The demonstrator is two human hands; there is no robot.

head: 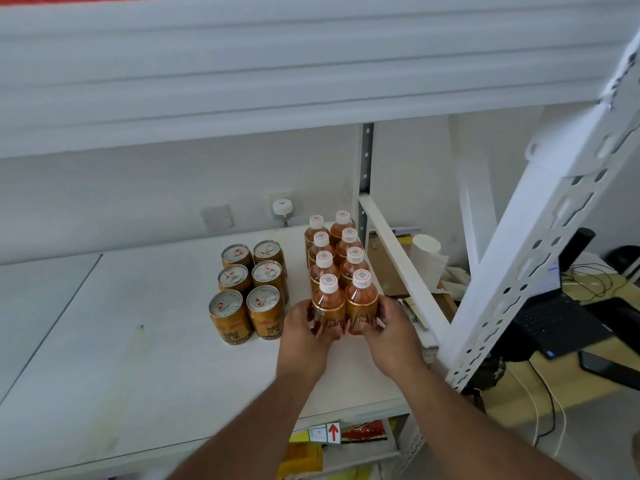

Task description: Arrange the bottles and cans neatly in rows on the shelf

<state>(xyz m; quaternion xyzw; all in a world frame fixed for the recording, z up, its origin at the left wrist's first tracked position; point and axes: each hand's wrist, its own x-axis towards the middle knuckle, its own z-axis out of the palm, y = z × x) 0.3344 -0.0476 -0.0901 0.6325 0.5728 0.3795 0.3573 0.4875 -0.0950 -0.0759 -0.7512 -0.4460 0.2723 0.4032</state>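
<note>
Frame centre: left hand (302, 332) grips front-left bottle (328, 304); right hand (388, 332) grips front-right bottle (361, 299), apparently touching. Cans (250, 289) just left, on shelf (138, 358).

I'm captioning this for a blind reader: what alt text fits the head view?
Two hands, left hand and right hand, hold the front pair of bottles in a two-by-four block on a white shelf. Six gold cans stand in two rows beside it on the left.
</note>
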